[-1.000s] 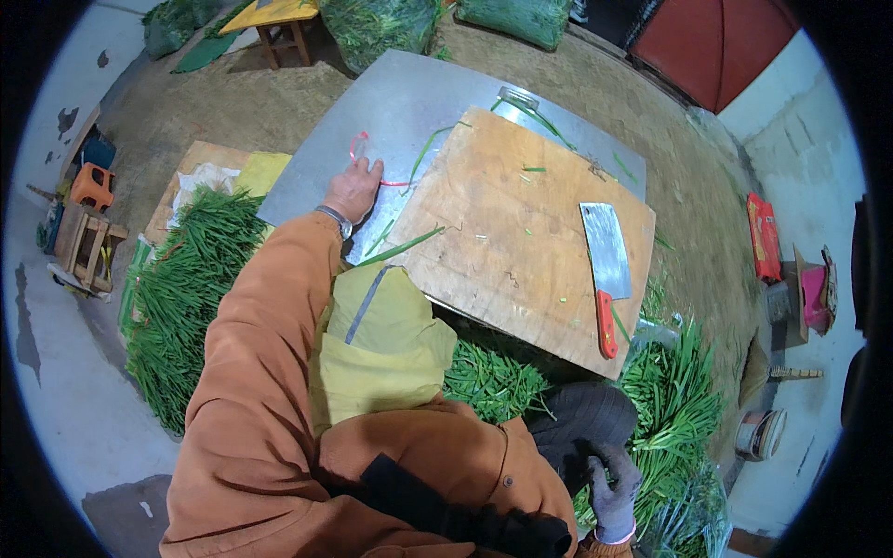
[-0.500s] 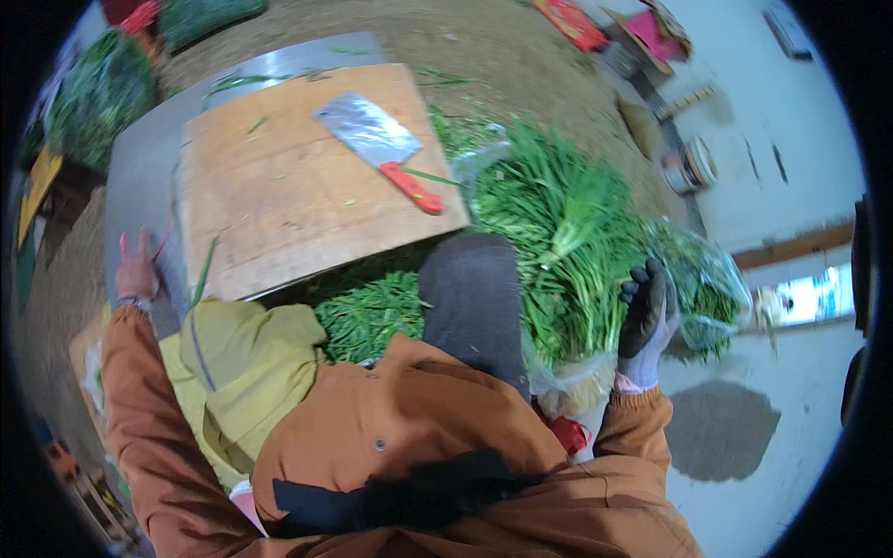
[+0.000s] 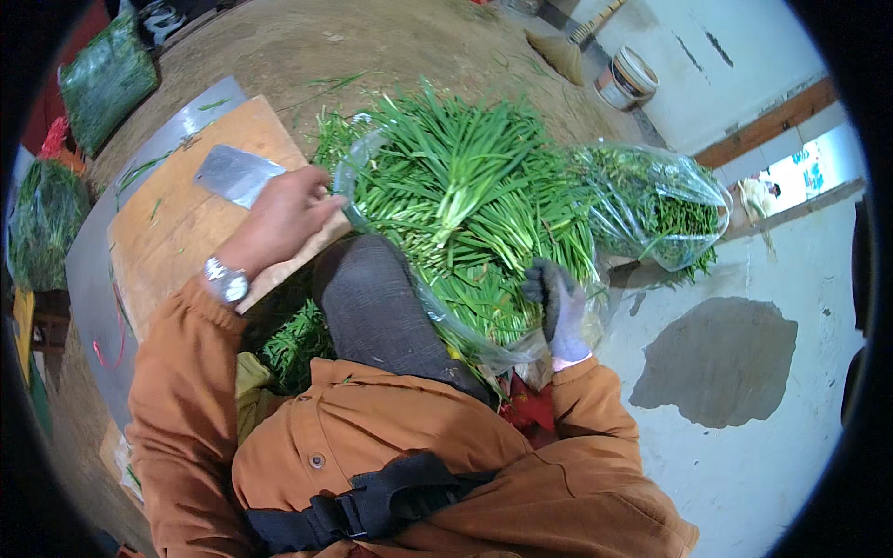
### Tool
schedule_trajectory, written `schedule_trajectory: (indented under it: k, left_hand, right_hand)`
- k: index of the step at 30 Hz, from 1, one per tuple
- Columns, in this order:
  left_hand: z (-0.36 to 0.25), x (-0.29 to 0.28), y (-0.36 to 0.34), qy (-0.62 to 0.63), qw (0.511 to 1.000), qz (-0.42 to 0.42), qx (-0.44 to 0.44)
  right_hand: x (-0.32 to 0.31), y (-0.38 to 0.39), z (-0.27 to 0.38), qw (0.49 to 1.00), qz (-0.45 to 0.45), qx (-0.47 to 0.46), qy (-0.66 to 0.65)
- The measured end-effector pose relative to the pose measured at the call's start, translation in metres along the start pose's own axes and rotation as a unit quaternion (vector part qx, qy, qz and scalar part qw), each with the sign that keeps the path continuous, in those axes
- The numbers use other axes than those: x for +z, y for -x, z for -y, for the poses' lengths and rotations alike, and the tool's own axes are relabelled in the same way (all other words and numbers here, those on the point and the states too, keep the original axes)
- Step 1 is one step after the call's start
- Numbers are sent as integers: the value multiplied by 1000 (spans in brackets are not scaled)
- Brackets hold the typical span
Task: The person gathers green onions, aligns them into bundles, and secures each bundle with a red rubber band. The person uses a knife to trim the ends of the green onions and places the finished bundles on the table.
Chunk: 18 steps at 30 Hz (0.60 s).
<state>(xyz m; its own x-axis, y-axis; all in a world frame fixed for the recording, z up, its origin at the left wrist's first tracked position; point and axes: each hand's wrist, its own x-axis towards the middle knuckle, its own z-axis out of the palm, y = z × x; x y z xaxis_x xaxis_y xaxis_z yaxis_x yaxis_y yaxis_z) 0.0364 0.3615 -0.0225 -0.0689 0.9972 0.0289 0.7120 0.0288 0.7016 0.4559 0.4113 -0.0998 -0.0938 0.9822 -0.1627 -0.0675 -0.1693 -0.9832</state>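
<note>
My bare left hand [image 3: 284, 209], with a watch [image 3: 226, 279] on its wrist, hovers over the right edge of the wooden cutting board [image 3: 158, 228]. Its fingers are loosely bent and apart, with nothing seen in them. Beneath it a cleaver [image 3: 234, 175] lies flat, its handle hidden by the hand. In a grey and dark glove, my right hand [image 3: 558, 302] is at the right edge of a heap of long green leafy stalks [image 3: 484, 214] in a clear plastic bag [image 3: 437, 312]. Those fingers curve toward the stalks, apparently without gripping.
A second clear bag of greens [image 3: 684, 219] stands right of the heap. More greens [image 3: 296, 344] lie below the board, beside my knee [image 3: 372, 293]. A metal table [image 3: 88, 279] bears the board. Beyond are a bucket [image 3: 625, 79], a broom [image 3: 563, 51] and a filled green bag [image 3: 107, 79].
My left hand has come from the table's left edge across to the cleaver. My right hand has moved inward to the heap, its fingers bending. The view has swung right.
</note>
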Motion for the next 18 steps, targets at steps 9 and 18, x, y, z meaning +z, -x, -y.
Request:
schedule_trajectory:
  k: [9, 18]
  left_hand:
    - [-93, 147, -87, -173, 983, 67, 5]
    - [-77, 160, -106, -213, 975, 55, -6]
  right_hand:
    - [-48, -17, -4, 945, 4, -152, 290]
    - [7, -13, 10, 948, 101, -208, 219]
